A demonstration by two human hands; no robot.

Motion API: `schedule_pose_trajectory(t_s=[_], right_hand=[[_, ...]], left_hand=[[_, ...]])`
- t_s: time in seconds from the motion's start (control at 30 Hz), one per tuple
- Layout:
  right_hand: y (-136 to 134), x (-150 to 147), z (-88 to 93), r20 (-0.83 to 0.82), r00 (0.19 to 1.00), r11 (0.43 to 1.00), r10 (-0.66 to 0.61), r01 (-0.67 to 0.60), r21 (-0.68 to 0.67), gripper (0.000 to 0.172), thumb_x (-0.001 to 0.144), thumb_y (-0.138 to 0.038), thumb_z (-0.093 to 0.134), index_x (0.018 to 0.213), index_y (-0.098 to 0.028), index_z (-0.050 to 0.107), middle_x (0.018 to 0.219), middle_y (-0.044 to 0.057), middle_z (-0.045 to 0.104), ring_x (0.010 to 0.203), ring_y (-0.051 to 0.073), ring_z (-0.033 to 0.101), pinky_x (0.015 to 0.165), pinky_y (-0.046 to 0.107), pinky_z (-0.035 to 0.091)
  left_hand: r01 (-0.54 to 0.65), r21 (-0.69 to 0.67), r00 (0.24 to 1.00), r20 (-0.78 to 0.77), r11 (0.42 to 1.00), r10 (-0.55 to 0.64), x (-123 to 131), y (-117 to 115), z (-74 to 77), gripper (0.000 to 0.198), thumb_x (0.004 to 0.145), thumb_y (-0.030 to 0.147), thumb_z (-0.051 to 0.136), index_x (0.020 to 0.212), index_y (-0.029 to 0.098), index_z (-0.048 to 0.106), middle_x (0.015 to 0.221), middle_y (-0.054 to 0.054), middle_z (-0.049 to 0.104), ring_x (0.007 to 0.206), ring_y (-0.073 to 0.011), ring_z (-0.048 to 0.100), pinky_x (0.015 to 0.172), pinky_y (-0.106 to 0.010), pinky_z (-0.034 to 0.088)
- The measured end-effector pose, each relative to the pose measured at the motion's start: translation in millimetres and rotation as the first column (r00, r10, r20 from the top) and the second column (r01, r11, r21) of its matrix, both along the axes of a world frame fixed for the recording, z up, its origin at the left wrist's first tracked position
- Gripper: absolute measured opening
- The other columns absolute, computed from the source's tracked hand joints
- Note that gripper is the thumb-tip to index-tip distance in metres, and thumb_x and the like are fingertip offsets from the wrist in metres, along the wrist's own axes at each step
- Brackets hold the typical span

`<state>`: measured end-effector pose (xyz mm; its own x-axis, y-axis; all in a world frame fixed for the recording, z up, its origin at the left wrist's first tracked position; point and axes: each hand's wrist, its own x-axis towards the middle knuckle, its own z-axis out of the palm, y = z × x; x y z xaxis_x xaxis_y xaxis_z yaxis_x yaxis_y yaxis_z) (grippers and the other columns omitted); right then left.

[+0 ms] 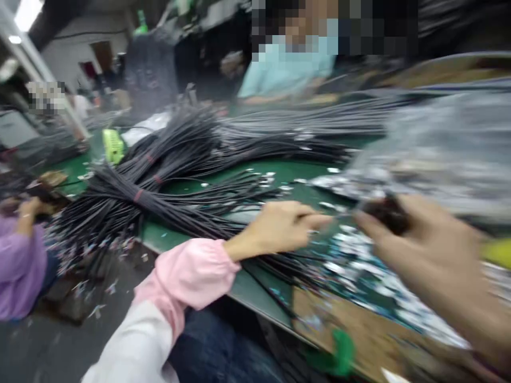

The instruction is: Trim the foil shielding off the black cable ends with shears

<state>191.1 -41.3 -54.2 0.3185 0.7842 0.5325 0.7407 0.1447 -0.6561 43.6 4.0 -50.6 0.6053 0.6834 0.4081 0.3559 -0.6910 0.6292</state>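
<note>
My left hand [279, 229], in a pink sleeve cuff, is closed with its fingertips pressed together, pointing right. Whatever it pinches is too small and blurred to name. Black cables [215, 223] run under and behind it. Close by on the right, my right hand [435, 255] is wrapped round a dark tool [389, 213], smeared by motion so its kind is unclear. A thin pale streak lies between the tool and my left fingertips. Below the hands, white and blue scraps [359, 260] are scattered over the green table [175, 236].
Bundles of black cable [139, 194] with red ties cross the table on the left. A clear plastic bag [447, 143] lies at the right. A brown board [343, 319] is at the front edge. One co-worker in light blue [283, 69] sits opposite; another's purple sleeve [19, 260] shows left.
</note>
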Motion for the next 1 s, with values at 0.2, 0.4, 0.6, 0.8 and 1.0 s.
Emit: schedule_pose_trajectory(t_s=[0.2, 0.4, 0.6, 0.8, 1.0], right_hand=[[-8.1, 4.5, 7.9, -0.299, 0.952, 0.998, -0.066, 0.061, -0.027, 0.013, 0.076, -0.021, 0.059, 0.064, -0.019, 0.053, 0.052, -0.002, 0.045, 0.045, 0.012, 0.038, 0.047, 0.027, 0.031], [-18.1, -11.3, 8.9, -0.401, 0.899, 0.983, 0.176, -0.142, 0.115, 0.017, 0.074, -0.026, 0.063, 0.089, -0.018, 0.062, 0.082, 0.006, 0.069, 0.069, 0.018, 0.063, 0.057, 0.029, 0.048], [-20.9, -12.4, 6.7, -0.345, 0.919, 0.981, 0.193, -0.172, 0.092, 0.015, 0.072, -0.021, 0.065, 0.086, -0.019, 0.065, 0.08, 0.006, 0.072, 0.07, 0.02, 0.067, 0.061, 0.032, 0.053], [-17.6, -12.3, 7.0, -0.41, 0.887, 0.977, 0.211, -0.174, 0.126, 0.017, 0.066, -0.024, 0.07, 0.081, -0.018, 0.065, 0.071, 0.003, 0.069, 0.066, 0.018, 0.066, 0.059, 0.03, 0.053], [-14.0, -5.0, 4.3, -0.326, 0.945, 0.96, -0.031, 0.12, 0.254, 0.007, 0.072, -0.02, 0.065, 0.078, -0.018, 0.067, 0.067, 0.002, 0.068, 0.057, 0.015, 0.062, 0.05, 0.026, 0.05]], left_hand=[[-0.003, -0.078, 0.985, 0.171, 0.997, 0.016, -8.8, 8.9, -4.7, 0.029, 0.083, 0.017, 0.049, 0.056, 0.016, 0.06, 0.055, 0.001, 0.06, 0.052, -0.0103, 0.053, 0.053, -0.02, 0.039], [0.03, -0.071, 0.983, 0.185, 0.997, -0.017, -9.5, 5.5, -3.4, 0.029, 0.083, 0.025, 0.049, 0.058, 0.015, 0.061, 0.053, 0.0, 0.056, 0.049, -0.0098, 0.049, 0.049, -0.021, 0.035], [0.033, -0.089, 0.985, 0.171, 0.996, -0.017, -8.6, 4.4, -3.7, 0.028, 0.082, 0.027, 0.05, 0.059, 0.015, 0.061, 0.055, 0.0, 0.056, 0.05, -0.0097, 0.048, 0.049, -0.021, 0.035], [0.07, -0.049, 0.985, 0.161, 0.996, -0.061, -7.4, 1.3, -4.3, 0.028, 0.082, 0.024, 0.049, 0.058, 0.015, 0.061, 0.054, 0.0, 0.056, 0.049, -0.0092, 0.046, 0.049, -0.022, 0.034], [0.114, -0.063, 0.974, 0.202, 0.992, -0.099, -10.0, 1.9, -1.1, 0.031, 0.084, 0.023, 0.046, 0.057, 0.015, 0.057, 0.054, 0.0, 0.056, 0.052, -0.0092, 0.048, 0.051, -0.021, 0.035]])
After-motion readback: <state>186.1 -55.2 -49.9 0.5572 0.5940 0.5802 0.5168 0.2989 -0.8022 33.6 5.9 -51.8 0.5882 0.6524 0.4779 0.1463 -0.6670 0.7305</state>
